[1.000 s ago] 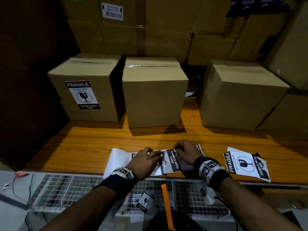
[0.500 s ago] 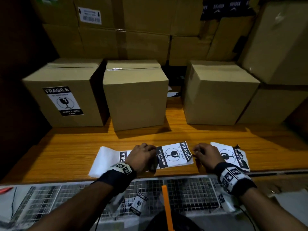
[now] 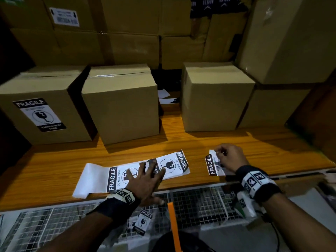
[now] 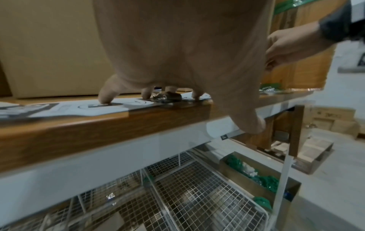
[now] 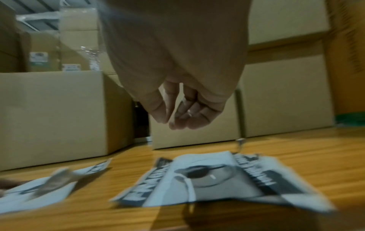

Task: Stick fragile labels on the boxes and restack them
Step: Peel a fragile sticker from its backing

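A strip of black-and-white fragile labels (image 3: 112, 177) lies near the front edge of the wooden table (image 3: 200, 142). My left hand (image 3: 147, 170) presses flat on it with fingers spread; the left wrist view shows the fingertips (image 4: 106, 96) on the strip (image 4: 79, 107). My right hand (image 3: 223, 157) hovers over a small pile of loose labels (image 3: 211, 166). Its fingers (image 5: 189, 115) hang loosely curled above the pile (image 5: 217, 179) and hold nothing. Three boxes stand behind: the left box (image 3: 40, 110) bears a label, while the middle box (image 3: 123, 110) and right box (image 3: 212, 102) have bare fronts.
Stacked cartons (image 3: 127, 33) form a wall behind, with bigger cartons (image 3: 291, 42) at the right. A wire mesh basket (image 3: 200, 206) sits below the table edge, with a fallen label (image 3: 143, 220) in it and an orange strip (image 3: 172, 224) across it.
My right hand left the strip and moved right to above the loose labels. My left hand went from curled to flat on the strip. The head view has turned right.
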A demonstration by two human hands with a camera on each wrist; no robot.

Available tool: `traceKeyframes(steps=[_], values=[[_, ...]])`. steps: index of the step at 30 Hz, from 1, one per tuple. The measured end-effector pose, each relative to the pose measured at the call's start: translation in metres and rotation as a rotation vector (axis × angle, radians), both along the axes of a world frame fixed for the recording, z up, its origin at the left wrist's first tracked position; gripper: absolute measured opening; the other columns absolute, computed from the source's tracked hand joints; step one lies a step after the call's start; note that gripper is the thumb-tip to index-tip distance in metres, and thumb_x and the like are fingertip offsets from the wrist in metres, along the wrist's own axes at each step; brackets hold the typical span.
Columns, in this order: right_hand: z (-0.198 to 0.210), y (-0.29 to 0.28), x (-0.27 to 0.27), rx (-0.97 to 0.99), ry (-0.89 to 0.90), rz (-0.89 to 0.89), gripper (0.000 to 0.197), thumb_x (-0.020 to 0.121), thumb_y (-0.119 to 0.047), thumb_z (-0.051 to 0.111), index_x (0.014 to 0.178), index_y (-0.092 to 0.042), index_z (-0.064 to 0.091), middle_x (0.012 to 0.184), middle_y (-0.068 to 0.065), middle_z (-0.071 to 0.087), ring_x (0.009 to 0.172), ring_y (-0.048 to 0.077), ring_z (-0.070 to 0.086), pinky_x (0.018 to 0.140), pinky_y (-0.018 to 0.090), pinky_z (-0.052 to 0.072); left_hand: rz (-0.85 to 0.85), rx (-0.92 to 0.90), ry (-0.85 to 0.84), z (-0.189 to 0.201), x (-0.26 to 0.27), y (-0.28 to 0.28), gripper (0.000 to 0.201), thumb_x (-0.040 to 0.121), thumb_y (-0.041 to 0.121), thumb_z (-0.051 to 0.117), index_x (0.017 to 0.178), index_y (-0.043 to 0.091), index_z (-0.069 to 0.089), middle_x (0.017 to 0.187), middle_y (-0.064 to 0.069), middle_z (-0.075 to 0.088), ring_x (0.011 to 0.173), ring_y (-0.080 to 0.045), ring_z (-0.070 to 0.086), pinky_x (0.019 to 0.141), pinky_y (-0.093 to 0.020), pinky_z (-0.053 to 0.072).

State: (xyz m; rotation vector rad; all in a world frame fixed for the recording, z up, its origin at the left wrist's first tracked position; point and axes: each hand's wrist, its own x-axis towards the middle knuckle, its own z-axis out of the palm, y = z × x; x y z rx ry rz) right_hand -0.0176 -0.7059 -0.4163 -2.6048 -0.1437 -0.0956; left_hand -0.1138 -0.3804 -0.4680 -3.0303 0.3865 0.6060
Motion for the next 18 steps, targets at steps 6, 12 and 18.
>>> traceKeyframes(steps=[6,12,18], values=[[-0.012,-0.063,0.012,-0.206,0.049,-0.187,0.023,0.088,-0.027,0.068,0.107,-0.014,0.067,0.113,0.016,0.062,0.111,0.036,0.053,0.091,0.039,0.044,-0.017,-0.036,-0.041,-0.004,0.006,-0.037,0.098,0.087,0.073,0.050,0.152,0.044,-0.018,0.162,0.000,-0.030,0.149,-0.043,-0.016,0.105,-0.082,0.003],[-0.032,-0.083,0.009,-0.236,0.274,-0.268,0.062,0.080,-0.057,0.071,0.121,-0.012,0.058,0.122,0.016,0.061,0.116,0.037,0.054,0.092,0.042,0.050,0.012,-0.029,-0.074,-0.007,0.020,-0.071,0.094,0.087,0.077,0.042,0.153,0.043,-0.015,0.164,-0.001,-0.025,0.150,-0.042,-0.015,0.106,-0.081,0.006],[-0.035,-0.078,0.009,-0.065,0.285,-0.318,0.040,0.079,-0.023,0.081,0.114,-0.011,0.064,0.118,0.012,0.067,0.109,0.029,0.062,0.081,0.028,0.047,0.032,-0.028,-0.070,-0.009,0.031,-0.088,0.098,0.086,0.077,0.046,0.153,0.042,-0.015,0.164,-0.003,-0.025,0.150,-0.043,-0.015,0.108,-0.079,0.003]])
